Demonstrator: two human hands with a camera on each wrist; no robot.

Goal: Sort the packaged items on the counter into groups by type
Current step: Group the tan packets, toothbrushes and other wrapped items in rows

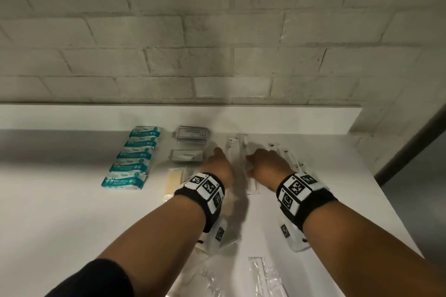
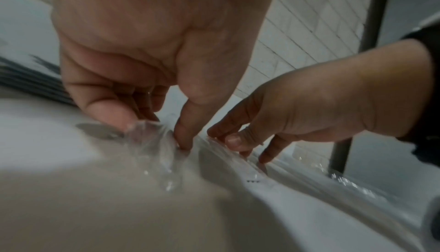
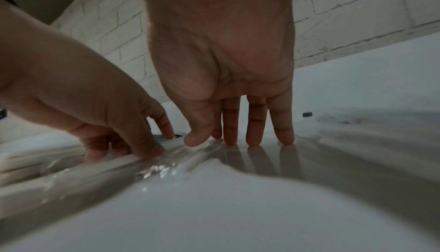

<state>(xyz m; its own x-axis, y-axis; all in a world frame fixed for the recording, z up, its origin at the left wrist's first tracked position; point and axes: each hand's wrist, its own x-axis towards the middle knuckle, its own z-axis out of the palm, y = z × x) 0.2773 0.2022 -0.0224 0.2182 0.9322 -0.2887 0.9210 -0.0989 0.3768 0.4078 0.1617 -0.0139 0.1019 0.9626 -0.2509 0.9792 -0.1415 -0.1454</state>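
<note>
Long clear-wrapped packets [image 1: 233, 149] lie in the middle of the white counter [image 1: 72, 200], with more [image 1: 289, 157] fanned out to their right. My left hand [image 1: 217, 164] sits just left of them, fingertips and thumb down on a crinkled clear wrapper [image 2: 152, 143]. My right hand [image 1: 263, 164] is beside it, its straight fingers [image 3: 254, 133] pressing flat on a clear packet [image 3: 181, 154]. In the left wrist view the right hand [image 2: 238, 141] touches the long packet's edge [image 2: 238, 164]. Neither hand has lifted anything.
A column of teal packets [image 1: 132, 159] lies at the left. Grey packets [image 1: 191, 135] and a pale yellow packet [image 1: 175, 179] sit between them and my left hand. More clear packets [image 1: 260, 272] lie near the front. The counter's right edge [image 1: 386, 200] drops off; a brick wall stands behind.
</note>
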